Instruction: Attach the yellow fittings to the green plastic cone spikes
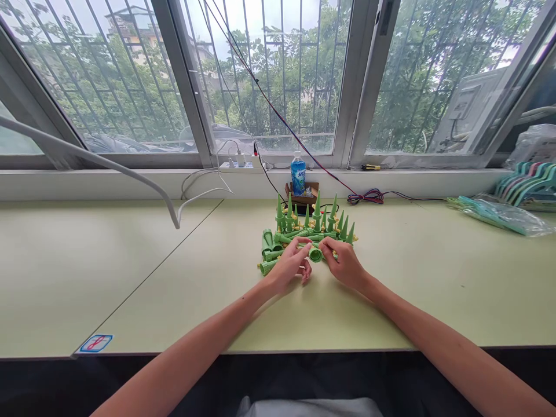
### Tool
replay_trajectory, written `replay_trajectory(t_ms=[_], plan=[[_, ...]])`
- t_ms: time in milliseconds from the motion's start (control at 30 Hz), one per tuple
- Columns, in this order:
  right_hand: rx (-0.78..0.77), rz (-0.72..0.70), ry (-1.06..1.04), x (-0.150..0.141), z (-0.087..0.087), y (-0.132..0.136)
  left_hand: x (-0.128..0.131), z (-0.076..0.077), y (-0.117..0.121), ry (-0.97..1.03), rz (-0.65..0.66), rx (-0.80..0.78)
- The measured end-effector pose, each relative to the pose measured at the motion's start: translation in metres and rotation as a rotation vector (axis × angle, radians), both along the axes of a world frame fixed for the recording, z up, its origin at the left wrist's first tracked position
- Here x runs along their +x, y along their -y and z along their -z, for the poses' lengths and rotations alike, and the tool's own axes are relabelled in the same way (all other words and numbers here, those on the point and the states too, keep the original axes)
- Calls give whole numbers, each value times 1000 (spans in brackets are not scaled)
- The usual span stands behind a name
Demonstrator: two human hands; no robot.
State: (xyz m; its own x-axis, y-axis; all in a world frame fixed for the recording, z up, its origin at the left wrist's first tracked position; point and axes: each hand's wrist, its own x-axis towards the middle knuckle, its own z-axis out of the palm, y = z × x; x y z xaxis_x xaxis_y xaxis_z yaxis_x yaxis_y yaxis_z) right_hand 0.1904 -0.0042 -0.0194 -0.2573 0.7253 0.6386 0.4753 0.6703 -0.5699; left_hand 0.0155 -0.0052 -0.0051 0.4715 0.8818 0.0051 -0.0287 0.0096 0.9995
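Note:
A cluster of green plastic cone spikes (310,223) stands upright on the pale green table (391,289), with several more lying flat at its left (268,250). My left hand (290,269) and my right hand (345,263) meet just in front of the cluster. Both pinch one green cone piece (315,253) between their fingertips, its round open end facing me. Small yellow parts show among the upright cones.
A blue drink bottle (297,174) stands on a small brown box (302,197) behind the cones. Red and black cables (367,197) run from the window sill. Bagged coloured hangers (506,214) lie at the right. A white arm (108,165) crosses the left.

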Motion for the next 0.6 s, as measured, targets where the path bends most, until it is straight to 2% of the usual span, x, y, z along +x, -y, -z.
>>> replay_trajectory(t_ms=[367,600], plan=[[9,-3,19,0,1,-1,-1,-2,0,52,1,65],[12,-6,42,-1,1,1,-1,-1,2,0,-19,239]])
